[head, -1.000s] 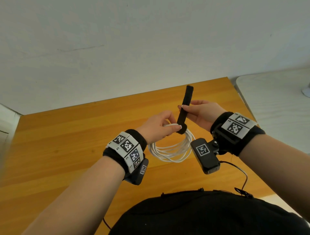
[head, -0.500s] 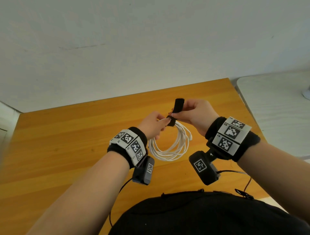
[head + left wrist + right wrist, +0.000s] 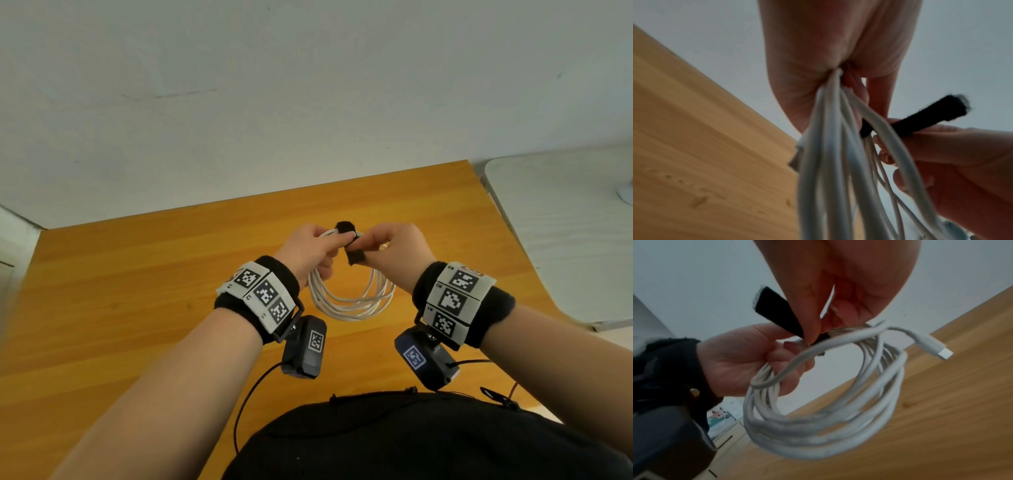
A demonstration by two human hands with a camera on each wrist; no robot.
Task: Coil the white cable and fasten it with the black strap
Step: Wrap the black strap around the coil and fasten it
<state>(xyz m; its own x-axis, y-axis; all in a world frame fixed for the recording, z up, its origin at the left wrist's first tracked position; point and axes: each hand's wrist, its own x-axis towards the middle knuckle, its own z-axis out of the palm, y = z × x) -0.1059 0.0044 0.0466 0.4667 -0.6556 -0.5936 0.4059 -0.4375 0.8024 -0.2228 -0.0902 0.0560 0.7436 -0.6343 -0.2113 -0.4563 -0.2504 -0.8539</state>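
Wooden table (image 3: 137,308) beneath coiled white cable (image 3: 349,301), well apart.

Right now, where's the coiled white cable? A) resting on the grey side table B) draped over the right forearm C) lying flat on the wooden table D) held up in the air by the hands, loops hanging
D: the left hand grips the top of the white cable while the right hand pinches the black strap; the loops hang free above the wooden table.

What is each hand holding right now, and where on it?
The left hand grips the coiled white cable at the top of its loops. The right hand pinches the black strap beside the bundle, its free end loose.
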